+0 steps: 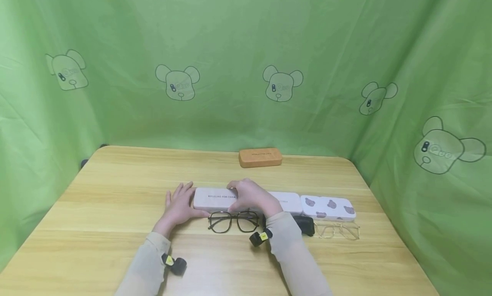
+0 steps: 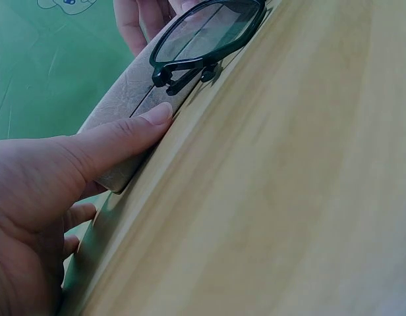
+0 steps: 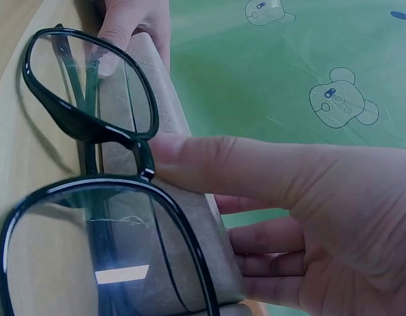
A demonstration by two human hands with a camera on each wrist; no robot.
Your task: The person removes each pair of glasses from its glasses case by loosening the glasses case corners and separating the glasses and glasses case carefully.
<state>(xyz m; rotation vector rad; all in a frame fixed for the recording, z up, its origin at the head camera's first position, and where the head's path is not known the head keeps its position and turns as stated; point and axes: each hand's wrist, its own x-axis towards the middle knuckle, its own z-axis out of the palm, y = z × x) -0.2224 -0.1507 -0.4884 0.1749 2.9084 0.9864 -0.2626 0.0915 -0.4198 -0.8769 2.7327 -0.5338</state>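
A pale grey glasses case [image 1: 215,197] with dark lettering lies lengthwise at mid-table. My right hand [image 1: 251,195] grips it across its width, thumb on the front side and fingers behind. At its left end is my left hand [image 1: 180,206], fingers spread and fairly straight; the thumb [image 2: 134,135] lies against the front face. Black-framed glasses [image 1: 233,222] rest just in front of this case, temples folded. In the right wrist view, the frame [image 3: 91,181] stands close before the right thumb. The case's right part is hidden by my right hand.
Rightward in the row are a second whitish case [image 1: 288,198] and a white bear-print case [image 1: 329,207]. Before them lie a black object [image 1: 305,224], partly covered by my right sleeve, and thin gold-framed glasses [image 1: 338,231]. An orange-brown case [image 1: 260,157] sits near the back edge.
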